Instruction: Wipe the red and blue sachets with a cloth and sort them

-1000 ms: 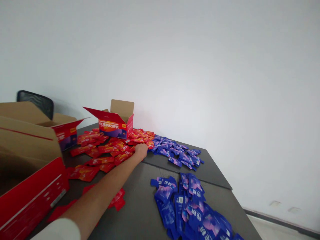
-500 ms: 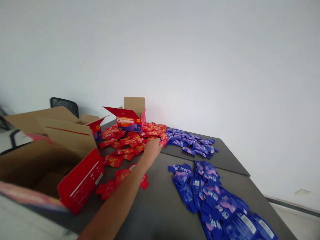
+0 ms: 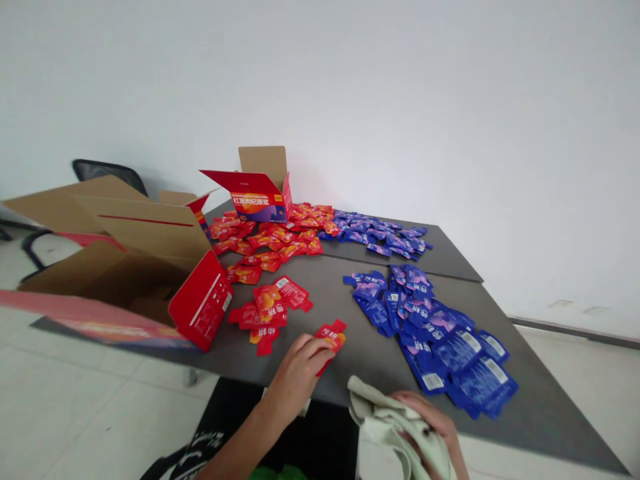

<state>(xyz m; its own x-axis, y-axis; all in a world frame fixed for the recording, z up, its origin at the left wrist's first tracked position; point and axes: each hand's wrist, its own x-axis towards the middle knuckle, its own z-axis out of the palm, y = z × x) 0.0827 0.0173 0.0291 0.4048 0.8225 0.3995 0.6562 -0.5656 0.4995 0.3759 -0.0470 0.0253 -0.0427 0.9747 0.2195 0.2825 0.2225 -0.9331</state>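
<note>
At the table's near edge, my left hand [image 3: 300,367] pinches a red pouch [image 3: 331,335] over the grey top. My right hand [image 3: 425,417] is closed on a pale green cloth [image 3: 383,407], low at the right of centre. Several red pouches [image 3: 270,305] lie overlapped to the left of my left hand. Beyond my right hand spreads a heap of blue pouches [image 3: 430,327], some with white barcode labels upward.
An open red carton [image 3: 200,300] stands at the table's left edge; another [image 3: 260,198] is at the back. Farther red pouches [image 3: 270,240] and blue pouches [image 3: 375,230] lie on the table [image 3: 545,400]. A black chair [image 3: 110,175] is behind at left.
My left hand has come back from the far red heap to the near edge, now with a red pouch. My right hand and the cloth have come into view. The view has tilted down.
</note>
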